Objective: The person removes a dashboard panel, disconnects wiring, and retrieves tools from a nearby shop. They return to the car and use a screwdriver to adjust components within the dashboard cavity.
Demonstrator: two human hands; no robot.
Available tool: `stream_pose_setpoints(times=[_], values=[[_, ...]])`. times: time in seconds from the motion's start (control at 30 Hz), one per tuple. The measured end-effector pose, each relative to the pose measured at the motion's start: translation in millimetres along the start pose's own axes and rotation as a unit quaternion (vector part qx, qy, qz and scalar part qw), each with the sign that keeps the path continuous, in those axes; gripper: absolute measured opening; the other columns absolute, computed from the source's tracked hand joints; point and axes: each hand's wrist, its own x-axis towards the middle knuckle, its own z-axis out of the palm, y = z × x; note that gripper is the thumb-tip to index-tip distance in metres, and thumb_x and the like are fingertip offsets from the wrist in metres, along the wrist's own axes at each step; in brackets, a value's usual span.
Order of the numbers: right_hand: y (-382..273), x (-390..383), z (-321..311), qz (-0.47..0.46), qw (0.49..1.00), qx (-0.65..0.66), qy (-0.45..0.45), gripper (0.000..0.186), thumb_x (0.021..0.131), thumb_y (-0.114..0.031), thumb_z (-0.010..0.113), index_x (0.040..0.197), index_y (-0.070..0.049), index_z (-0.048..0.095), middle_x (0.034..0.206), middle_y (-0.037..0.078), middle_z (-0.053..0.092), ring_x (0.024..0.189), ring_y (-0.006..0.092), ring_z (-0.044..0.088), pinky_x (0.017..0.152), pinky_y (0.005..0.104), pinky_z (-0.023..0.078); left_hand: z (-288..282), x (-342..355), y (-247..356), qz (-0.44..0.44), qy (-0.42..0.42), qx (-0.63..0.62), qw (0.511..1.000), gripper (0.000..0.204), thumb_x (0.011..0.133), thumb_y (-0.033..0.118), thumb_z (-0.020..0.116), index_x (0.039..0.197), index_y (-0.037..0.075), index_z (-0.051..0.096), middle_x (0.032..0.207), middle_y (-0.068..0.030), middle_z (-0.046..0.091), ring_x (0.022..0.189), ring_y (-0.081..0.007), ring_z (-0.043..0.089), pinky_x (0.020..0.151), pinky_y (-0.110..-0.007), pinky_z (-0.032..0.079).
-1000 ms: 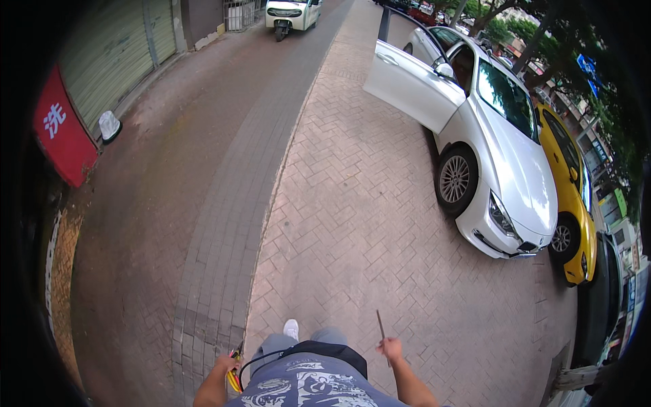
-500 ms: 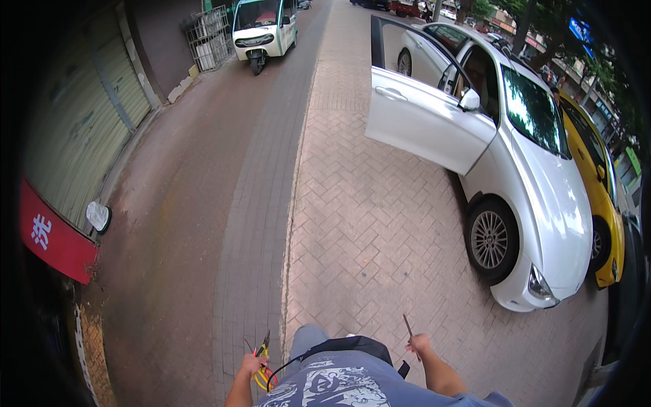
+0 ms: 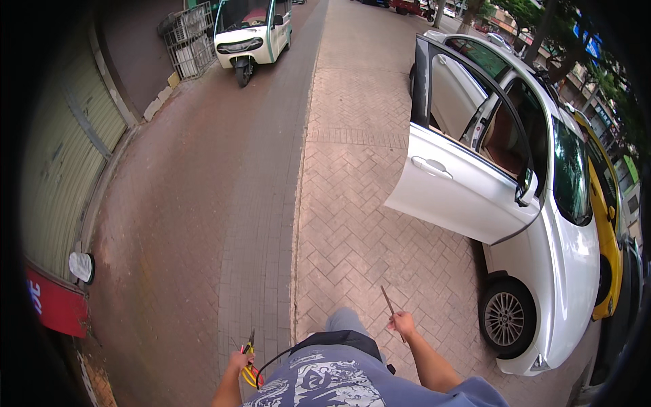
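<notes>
Low at the left, my left hand (image 3: 238,360) is closed around pliers (image 3: 252,376) with yellow and red handles. Their dark jaws point forward, and a thin reddish piece shows beside them, too small to name. My right hand (image 3: 402,321) grips a thin brown rod (image 3: 386,298), held out in front with its tip forward and a short end showing below the fist. Both hands are apart from everything else. Ahead to the right, a white car (image 3: 566,292) stands with its front door (image 3: 461,183) swung wide, showing a brown seat (image 3: 505,139).
A white three-wheeled vehicle (image 3: 247,41) faces me at the far left. Along the left run a shutter (image 3: 64,156), a metal rack (image 3: 190,44), a white-topped bin (image 3: 81,267) and a red sign (image 3: 57,305). A yellow car (image 3: 607,224) stands beyond the white one. Brick paving (image 3: 352,203) lies ahead.
I have moved forward: the white car and its open door are nearer and lower in view. The three-wheeler looks larger. My right hand with the rod has shifted slightly left and up.
</notes>
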Motion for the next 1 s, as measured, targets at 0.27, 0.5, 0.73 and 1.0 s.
stream_pose_setpoints(times=[0.27,0.5,0.73,1.0], values=[[-138,278,10,0.039,0.97,-0.237,0.04,0.029,0.086,-0.019,0.052,0.08,-0.003,0.076,0.073,0.01,0.075,0.075,0.0259,0.075,0.076,0.0393,0.059,-41,188,419,0.104,0.099,0.061,0.988,0.027,0.081,0.019,0.082,0.07,-0.004,0.072,0.07,-0.0095,0.072,0.06,-0.0173,0.065,0.059,-0.034,0.05],[-507,481,-46,-0.065,0.993,-0.023,0.101,0.032,0.089,-0.025,0.054,0.082,0.0,0.072,0.075,0.015,0.074,0.076,0.0294,0.074,0.078,0.0419,0.058,15,290,665,0.005,-0.045,0.042,0.998,0.026,0.084,0.02,0.079,0.074,-0.003,0.072,0.069,-0.0095,0.07,0.059,-0.0192,0.066,0.055,-0.034,0.049],[-694,666,-108,-0.071,0.971,0.097,0.207,0.027,0.096,-0.02,0.054,0.094,0.0,0.072,0.069,0.007,0.072,0.064,0.0126,0.064,0.059,0.0308,0.049,81,480,961,0.054,-0.135,0.186,0.972,0.027,0.082,0.019,0.079,0.074,-0.005,0.07,0.068,-0.0136,0.07,0.059,-0.0218,0.068,0.055,-0.036,0.051],[-717,689,-241,0.057,0.876,0.252,0.408,0.024,0.094,-0.02,0.059,0.092,0.001,0.072,0.067,0.01,0.072,0.059,0.0141,0.065,0.058,0.032,0.05,236,570,1452,0.245,-0.127,0.388,0.879,0.022,0.08,0.013,0.079,0.071,-0.006,0.07,0.065,-0.0121,0.069,0.055,-0.0205,0.066,0.052,-0.036,0.051]])
